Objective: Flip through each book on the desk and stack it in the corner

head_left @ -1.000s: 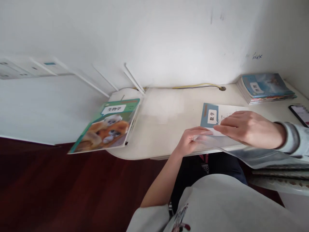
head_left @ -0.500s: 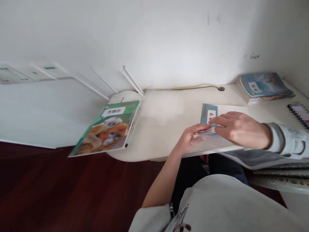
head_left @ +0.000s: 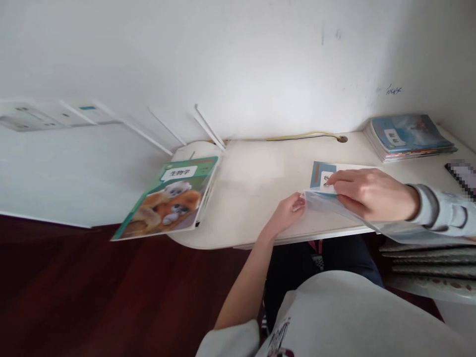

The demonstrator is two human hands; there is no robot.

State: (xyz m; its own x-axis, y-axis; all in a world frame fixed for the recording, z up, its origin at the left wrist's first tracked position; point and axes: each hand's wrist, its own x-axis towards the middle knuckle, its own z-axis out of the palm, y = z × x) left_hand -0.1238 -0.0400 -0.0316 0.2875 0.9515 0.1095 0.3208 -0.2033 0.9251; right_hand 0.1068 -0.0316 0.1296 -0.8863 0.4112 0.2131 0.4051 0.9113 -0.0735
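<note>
Though half-hidden, “数学” book (head_left: 318,173) — film (head_left: 322,200) between pinched left fingers (head_left: 295,200) — right fingers' (head_left: 345,183) grip unclear

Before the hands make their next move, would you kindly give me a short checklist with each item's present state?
1. Left hand grips the clear sheet by its corner: ok.
2. Right hand is over the blue-and-white book: ok.
3. Sheet lies flat: not ok, it slopes past the desk edge by the right forearm.
4. Book's near edge lines up with the sheet: cannot tell, partly hidden.
5. Green book sits fully on the desk: not ok, its corner overhangs.
</note>
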